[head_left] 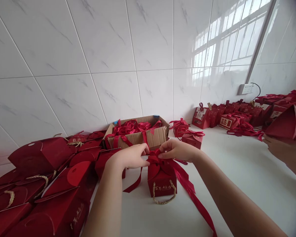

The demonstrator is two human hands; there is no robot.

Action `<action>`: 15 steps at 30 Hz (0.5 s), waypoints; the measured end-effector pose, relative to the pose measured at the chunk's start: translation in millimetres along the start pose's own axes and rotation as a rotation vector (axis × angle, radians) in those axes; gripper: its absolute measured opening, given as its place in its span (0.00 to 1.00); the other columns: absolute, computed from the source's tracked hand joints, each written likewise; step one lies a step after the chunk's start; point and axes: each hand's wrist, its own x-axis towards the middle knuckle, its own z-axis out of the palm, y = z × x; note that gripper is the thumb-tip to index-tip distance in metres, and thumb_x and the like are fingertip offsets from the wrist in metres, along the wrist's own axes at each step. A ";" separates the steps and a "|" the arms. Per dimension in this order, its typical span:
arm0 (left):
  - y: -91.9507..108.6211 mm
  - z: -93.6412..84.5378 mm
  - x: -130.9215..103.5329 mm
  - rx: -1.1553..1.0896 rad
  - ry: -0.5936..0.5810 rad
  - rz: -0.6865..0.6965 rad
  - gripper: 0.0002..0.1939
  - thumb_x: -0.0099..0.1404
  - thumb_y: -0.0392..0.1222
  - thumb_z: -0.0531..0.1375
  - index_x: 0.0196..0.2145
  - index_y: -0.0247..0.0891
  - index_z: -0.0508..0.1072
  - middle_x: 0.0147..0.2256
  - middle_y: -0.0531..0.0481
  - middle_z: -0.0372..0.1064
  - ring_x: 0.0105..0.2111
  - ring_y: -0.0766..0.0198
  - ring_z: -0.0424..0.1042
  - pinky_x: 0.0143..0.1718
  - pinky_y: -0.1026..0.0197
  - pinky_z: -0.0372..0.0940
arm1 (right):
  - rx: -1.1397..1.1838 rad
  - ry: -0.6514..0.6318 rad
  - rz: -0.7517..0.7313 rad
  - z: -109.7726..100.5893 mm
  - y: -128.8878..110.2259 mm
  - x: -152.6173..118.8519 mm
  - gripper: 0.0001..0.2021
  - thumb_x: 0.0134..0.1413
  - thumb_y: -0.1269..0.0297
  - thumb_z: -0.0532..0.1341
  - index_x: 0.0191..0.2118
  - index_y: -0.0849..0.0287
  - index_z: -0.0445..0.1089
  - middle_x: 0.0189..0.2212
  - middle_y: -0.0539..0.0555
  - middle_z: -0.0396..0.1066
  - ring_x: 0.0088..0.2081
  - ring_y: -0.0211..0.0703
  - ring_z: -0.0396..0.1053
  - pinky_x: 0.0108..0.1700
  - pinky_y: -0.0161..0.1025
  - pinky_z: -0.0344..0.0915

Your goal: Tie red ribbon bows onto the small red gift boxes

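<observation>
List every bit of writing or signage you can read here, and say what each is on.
"百年好合": gold, on the front red box
"歡喜", as far as it can be read: the box at the back of the left pile
"囍": pale label on the low red box at right
Too blurred or slanted to read surely: gold writing on the near left box; the label on the upright box by the wall.

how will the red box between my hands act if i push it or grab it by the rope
The red box looks like folded card, so it would probably hold its shape but dent if squeezed. Its flat sides suggest sliding rather than rolling. The rope handle droops down the near face, so lifting by that alone might tip it.
</observation>
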 end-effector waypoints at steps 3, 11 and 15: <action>-5.5 3.8 10.5 0.023 -0.044 -0.119 0.21 0.52 0.59 0.57 0.38 0.42 0.67 0.39 0.47 0.70 0.29 0.60 0.68 0.22 0.63 0.58 | 0.094 -0.039 -0.010 0.9 6.8 4.1 0.08 0.46 0.61 0.64 0.27 0.61 0.70 0.22 0.45 0.67 0.22 0.29 0.60 0.24 0.30 0.56; -12.8 9.1 23.0 -0.079 -0.132 -0.062 0.18 0.50 0.56 0.61 0.32 0.40 0.68 0.28 0.52 0.67 0.23 0.66 0.62 0.19 0.66 0.53 | 0.228 -0.082 0.104 9.8 5.1 7.5 0.05 0.47 0.69 0.60 0.24 0.62 0.67 0.25 0.52 0.74 0.18 0.30 0.66 0.21 0.28 0.60; -14.7 1.8 14.7 -0.122 -0.074 -0.004 0.21 0.49 0.59 0.61 0.21 0.38 0.64 0.22 0.54 0.60 0.20 0.68 0.57 0.20 0.65 0.50 | 0.181 -0.023 0.131 14.0 1.0 8.5 0.07 0.45 0.72 0.57 0.21 0.62 0.67 0.22 0.51 0.72 0.18 0.30 0.66 0.19 0.27 0.59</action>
